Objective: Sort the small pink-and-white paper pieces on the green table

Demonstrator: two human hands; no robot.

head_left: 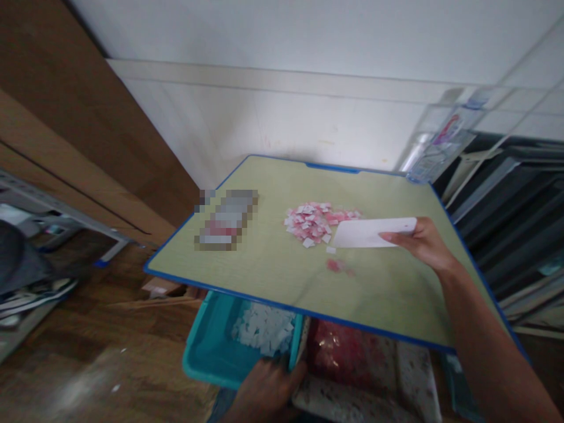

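My right hand (425,244) grips one end of a flat white card (374,232), thumb on top, low over the table. The card's far edge is beside a heap of small pink and white square pieces (308,223). A few loose pieces and a pink smudge (335,265) lie in front of the heap. Below the table's front edge, my left hand (268,385) is closed at the near right rim of a teal basin (200,346); its fingertips are partly hidden. Inside the basin lie many small white pieces (267,326).
The pale green table (247,270) has a blue edge. A blurred-out object (227,220) lies at its left. A clear plastic bottle (453,132) leans at the back right corner. Beneath the front edge is a spotted tray (361,396) with a red bag (337,349). Cardboard (110,147) stands left.
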